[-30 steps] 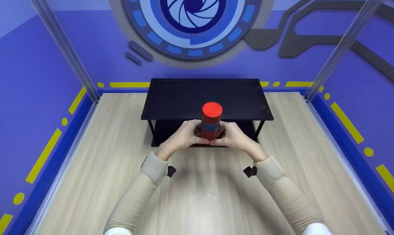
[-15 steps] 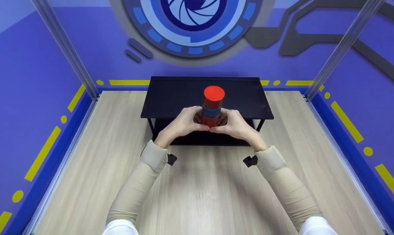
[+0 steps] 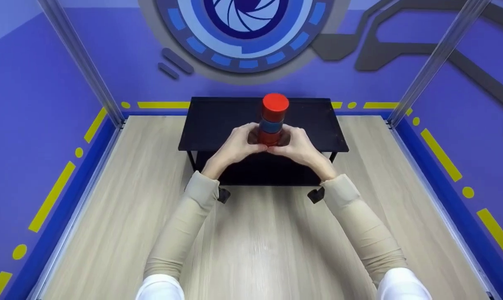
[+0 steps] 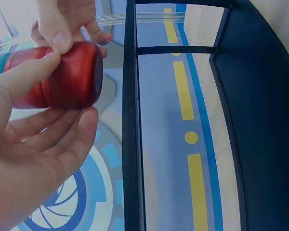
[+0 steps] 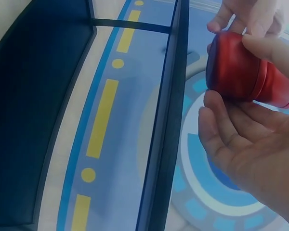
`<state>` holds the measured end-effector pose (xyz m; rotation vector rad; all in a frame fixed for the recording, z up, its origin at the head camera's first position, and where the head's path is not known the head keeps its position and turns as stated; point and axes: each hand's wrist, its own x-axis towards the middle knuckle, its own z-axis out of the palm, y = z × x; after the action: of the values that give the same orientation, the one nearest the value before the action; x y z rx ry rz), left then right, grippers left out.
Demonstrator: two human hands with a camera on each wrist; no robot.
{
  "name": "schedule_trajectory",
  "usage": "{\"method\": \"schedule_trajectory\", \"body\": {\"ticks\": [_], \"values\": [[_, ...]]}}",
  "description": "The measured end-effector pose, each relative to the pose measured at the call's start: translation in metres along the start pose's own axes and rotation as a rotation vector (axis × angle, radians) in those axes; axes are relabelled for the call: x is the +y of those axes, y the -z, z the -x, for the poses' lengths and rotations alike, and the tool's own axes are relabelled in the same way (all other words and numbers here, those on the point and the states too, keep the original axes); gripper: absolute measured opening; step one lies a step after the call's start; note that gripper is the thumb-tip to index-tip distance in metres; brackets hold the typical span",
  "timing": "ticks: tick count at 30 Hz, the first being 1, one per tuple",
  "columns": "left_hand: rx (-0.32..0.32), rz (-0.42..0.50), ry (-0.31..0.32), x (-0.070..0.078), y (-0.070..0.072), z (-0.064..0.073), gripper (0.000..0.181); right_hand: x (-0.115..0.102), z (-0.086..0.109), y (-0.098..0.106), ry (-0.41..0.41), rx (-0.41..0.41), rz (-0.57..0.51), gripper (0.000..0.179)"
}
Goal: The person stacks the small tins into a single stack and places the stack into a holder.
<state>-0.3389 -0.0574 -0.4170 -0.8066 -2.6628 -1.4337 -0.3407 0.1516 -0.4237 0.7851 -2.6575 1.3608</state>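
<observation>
An upright red cylinder (image 3: pixel 275 109) with a blue band round its middle, like jars stacked on one another, is held between both hands. My left hand (image 3: pixel 237 145) grips its lower part from the left, thumb in front and fingers behind. From the right, my right hand (image 3: pixel 302 146) holds the same lower part, the thumbs nearly meeting. In the left wrist view the red bottom section (image 4: pixel 74 77) shows its dark base beyond the fingers. The right wrist view shows that base (image 5: pixel 213 65) apart from the shelf's edge.
A black two-tier shelf (image 3: pixel 224 121) stands against the back wall, its lower tier (image 3: pixel 268 171) under the hands. Blue patterned walls (image 3: pixel 38 125) with metal corner posts enclose the wooden table (image 3: pixel 251 250) on three sides.
Both hands have lifted the red cylinder, from in front of the shelf's lower tier up to the height of its top's front edge. The grip looks the same.
</observation>
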Motion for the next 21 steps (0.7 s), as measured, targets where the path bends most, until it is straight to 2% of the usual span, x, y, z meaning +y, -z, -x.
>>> {"method": "schedule_trajectory", "body": {"ticks": [10,21], "values": [[0.091,0.05,0.016,-0.009,-0.004,-0.014,0.047,0.007,-0.019,0.0,-0.036,0.06,-0.004,0.045],[0.15,0.032,0.063,-0.02,-0.01,-0.02,0.05,0.017,-0.031,-0.01,-0.067,0.085,0.014,0.045]]}}
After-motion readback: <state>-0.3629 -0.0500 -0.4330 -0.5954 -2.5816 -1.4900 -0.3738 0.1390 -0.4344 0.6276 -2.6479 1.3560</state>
